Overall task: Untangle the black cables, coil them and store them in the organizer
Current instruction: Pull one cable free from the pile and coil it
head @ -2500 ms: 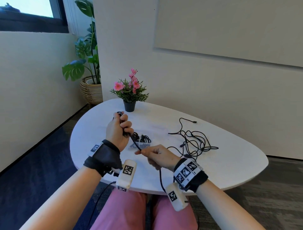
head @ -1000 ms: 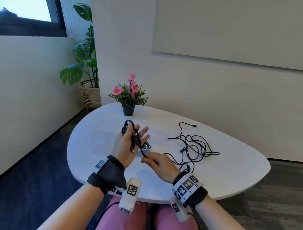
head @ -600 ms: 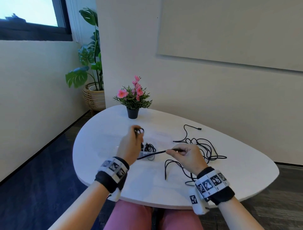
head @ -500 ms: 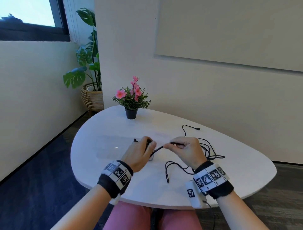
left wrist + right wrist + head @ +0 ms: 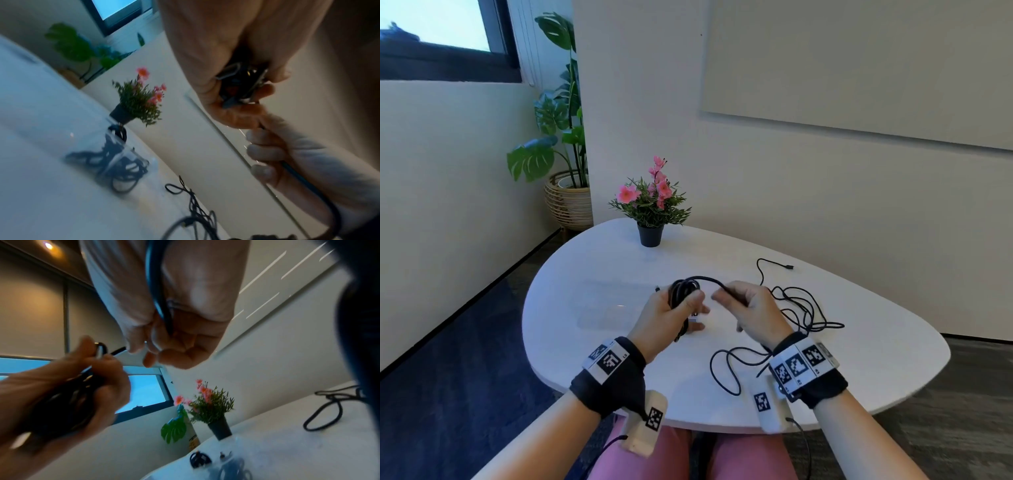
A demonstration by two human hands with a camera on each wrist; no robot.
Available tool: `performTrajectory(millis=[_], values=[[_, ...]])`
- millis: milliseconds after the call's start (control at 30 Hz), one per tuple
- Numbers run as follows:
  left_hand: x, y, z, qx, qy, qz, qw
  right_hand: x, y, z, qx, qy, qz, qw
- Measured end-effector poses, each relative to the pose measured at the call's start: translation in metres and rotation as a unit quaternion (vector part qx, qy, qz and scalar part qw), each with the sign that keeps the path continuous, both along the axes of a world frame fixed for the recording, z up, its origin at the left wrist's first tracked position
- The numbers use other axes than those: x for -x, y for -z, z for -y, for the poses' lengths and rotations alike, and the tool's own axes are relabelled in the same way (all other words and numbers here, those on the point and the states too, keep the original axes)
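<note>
A white surface (image 5: 876, 349) holds one small flower pot (image 5: 650, 219) at the far edge. One big leafy plant (image 5: 558, 113) in a basket stands on the floor behind it. One clear organizer (image 5: 115, 155) sits on the surface with black cable coils inside; the picture is too blurry to count them. A loose cable tangle (image 5: 798, 308) lies to the right. The left hand (image 5: 667, 318) grips a coil (image 5: 683, 291). The right hand (image 5: 753, 315) pinches its free end. Both hands hide part of the organizer.
</note>
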State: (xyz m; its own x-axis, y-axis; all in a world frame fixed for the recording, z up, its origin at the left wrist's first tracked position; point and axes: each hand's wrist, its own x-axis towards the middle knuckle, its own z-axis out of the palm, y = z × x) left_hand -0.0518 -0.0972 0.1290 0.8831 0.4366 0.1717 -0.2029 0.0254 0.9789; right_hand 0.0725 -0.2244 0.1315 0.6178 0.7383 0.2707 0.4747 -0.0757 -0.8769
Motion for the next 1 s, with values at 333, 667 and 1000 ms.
performTrajectory(millis=[333,667,1000], values=[[-0.007,-0.001,-0.013,0.225,-0.119,0.092,0.963,0.04,0.032,0.003,0.28,-0.143,0.14,0.939],[-0.011,0.005,-0.043,-0.025,-0.219,-0.072,0.973,0.016,0.005,0.015,0.076,-0.09,0.141,0.983],[0.003,0.012,-0.01,-0.239,0.069,-0.145,0.958,0.016,-0.013,0.014,0.063,-0.085,0.191,0.976]])
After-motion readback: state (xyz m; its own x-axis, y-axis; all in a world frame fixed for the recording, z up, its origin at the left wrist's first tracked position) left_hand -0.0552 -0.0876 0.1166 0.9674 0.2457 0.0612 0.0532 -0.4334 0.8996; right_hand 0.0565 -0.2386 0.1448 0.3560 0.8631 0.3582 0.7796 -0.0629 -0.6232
